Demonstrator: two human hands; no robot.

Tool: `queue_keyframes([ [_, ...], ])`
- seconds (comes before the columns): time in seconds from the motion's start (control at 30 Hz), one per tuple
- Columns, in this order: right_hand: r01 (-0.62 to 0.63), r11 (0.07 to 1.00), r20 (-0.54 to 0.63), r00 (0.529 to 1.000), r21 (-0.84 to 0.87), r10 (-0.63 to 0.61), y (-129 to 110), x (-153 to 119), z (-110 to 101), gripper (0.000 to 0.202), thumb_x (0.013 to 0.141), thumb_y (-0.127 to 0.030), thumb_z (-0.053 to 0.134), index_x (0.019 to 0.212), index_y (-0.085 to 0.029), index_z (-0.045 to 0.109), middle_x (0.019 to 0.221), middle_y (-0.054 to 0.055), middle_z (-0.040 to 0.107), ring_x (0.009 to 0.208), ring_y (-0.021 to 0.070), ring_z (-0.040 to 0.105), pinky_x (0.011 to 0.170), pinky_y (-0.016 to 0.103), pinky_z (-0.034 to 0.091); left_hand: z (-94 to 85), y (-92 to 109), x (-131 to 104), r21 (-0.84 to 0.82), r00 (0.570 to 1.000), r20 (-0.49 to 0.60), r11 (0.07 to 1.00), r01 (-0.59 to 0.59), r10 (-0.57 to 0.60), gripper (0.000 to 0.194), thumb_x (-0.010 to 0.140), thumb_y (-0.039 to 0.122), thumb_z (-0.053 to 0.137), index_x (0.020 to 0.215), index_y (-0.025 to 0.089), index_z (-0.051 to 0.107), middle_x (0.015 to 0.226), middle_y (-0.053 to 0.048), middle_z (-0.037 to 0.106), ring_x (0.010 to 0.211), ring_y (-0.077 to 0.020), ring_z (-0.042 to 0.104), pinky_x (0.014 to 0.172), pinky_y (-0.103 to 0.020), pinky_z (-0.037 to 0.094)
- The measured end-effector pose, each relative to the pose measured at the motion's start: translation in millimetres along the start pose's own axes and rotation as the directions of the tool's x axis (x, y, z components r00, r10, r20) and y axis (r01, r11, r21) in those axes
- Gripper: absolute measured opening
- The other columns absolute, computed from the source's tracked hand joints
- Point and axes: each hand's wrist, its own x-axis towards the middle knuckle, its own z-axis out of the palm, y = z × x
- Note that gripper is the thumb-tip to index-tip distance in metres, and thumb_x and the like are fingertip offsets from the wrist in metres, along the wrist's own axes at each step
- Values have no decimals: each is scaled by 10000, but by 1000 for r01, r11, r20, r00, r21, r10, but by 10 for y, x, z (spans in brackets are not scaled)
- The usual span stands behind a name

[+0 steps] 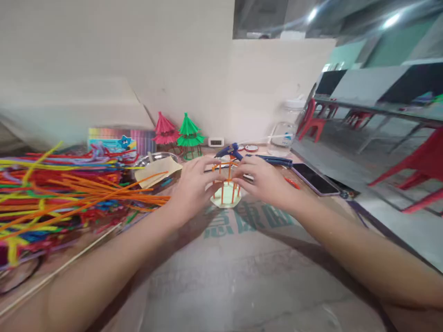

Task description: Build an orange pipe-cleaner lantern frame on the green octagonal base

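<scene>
An orange pipe-cleaner frame (232, 193) with several upright posts stands on a pale green, many-sided base (226, 199) on the table. My left hand (200, 184) is at the frame's left side, its curved fingers touching the upper orange part. From the right, my right hand (259, 177) pinches the frame near its upper ring. Both hands are closed around the orange pieces, and the fingers partly hide the top of the frame.
Many coloured pipe cleaners (69, 198) lie at the left, beside a metal bowl (141, 161). Behind are pink (166, 131) and green (188, 131) paper-like trees, a blue glue gun (228, 150) and a clear jug (282, 138). A phone (314, 179) lies right.
</scene>
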Motion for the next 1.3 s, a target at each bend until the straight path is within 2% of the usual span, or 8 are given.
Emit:
queue_keyframes([
  [0.1, -45, 998, 28, 999, 35, 44, 45, 15, -104, 79, 892, -166, 640, 901, -171, 719, 960, 85, 707, 966, 241, 630, 863, 373, 469, 1, 0, 7, 0, 1000, 8, 1000, 4, -4, 141, 887, 210, 674, 1010, 251, 730, 1245, -89, 637, 1200, -275, 562, 1004, -487, 430],
  [0.2, -110, 991, 36, 994, 73, 107, 81, 22, -203, 72, 873, -143, 654, 904, -176, 710, 911, 60, 715, 890, 212, 642, 814, 340, 472, -1, 0, 8, 4, 1000, 11, 1000, 5, -5, 137, 887, 211, 673, 1007, 248, 728, 1245, -93, 635, 1194, -280, 562, 993, -490, 435],
  [0.3, -101, 990, 58, 994, 96, 95, 76, 18, -249, 45, 866, -149, 670, 880, -181, 699, 905, 47, 715, 874, 200, 637, 801, 326, 469, -3, 5, 7, 7, 1000, 6, 1000, 1, -1, 120, 885, 224, 678, 994, 238, 726, 1239, -98, 636, 1189, -284, 564, 981, -488, 439],
  [0.47, -21, 999, 54, 998, 51, 18, 44, 1, -146, 72, 909, -241, 654, 913, -193, 707, 996, 72, 698, 1013, 233, 604, 896, 366, 445, -1, 13, 9, 4, 1000, 1, 1000, -6, 6, 91, 899, 236, 661, 970, 232, 717, 1227, -94, 639, 1185, -272, 565, 987, -475, 435],
  [0.67, 22, 998, 14, 1000, 53, -23, 110, -19, 13, 113, 930, -223, 610, 927, -201, 721, 947, 69, 671, 945, 217, 602, 827, 336, 459, 0, -7, 7, 12, 1000, 13, 1000, -15, 15, 121, 902, 229, 654, 1011, 242, 705, 1242, -83, 635, 1193, -264, 560, 996, -460, 426],
  [1.07, 7, 1000, -10, 1000, 28, -6, 35, -29, 8, 111, 912, -186, 606, 906, -189, 717, 903, 74, 665, 887, 222, 601, 772, 328, 452, -13, 54, 17, 45, 999, 35, 999, 8, -9, 155, 934, 281, 605, 1032, 234, 716, 1240, -91, 641, 1203, -277, 549, 1010, -475, 408],
  [1.23, -16, 998, -21, 1000, 56, 17, 24, -6, -53, 131, 938, -253, 592, 936, -173, 696, 907, 73, 694, 890, 220, 608, 804, 341, 447, -83, 61, 51, -32, 995, 7, 995, 98, -98, 138, 932, 269, 594, 950, 192, 708, 1203, -102, 658, 1167, -270, 578, 995, -454, 417],
  [1.3, -64, 995, -50, 996, 75, 68, 33, 10, -113, 126, 940, -242, 583, 940, -171, 686, 919, 68, 708, 885, 210, 617, 810, 335, 445, -172, 73, 84, -104, 986, -3, 980, 167, -168, 158, 947, 266, 558, 946, 173, 686, 1118, -93, 688, 1059, -238, 627, 920, -396, 459],
])
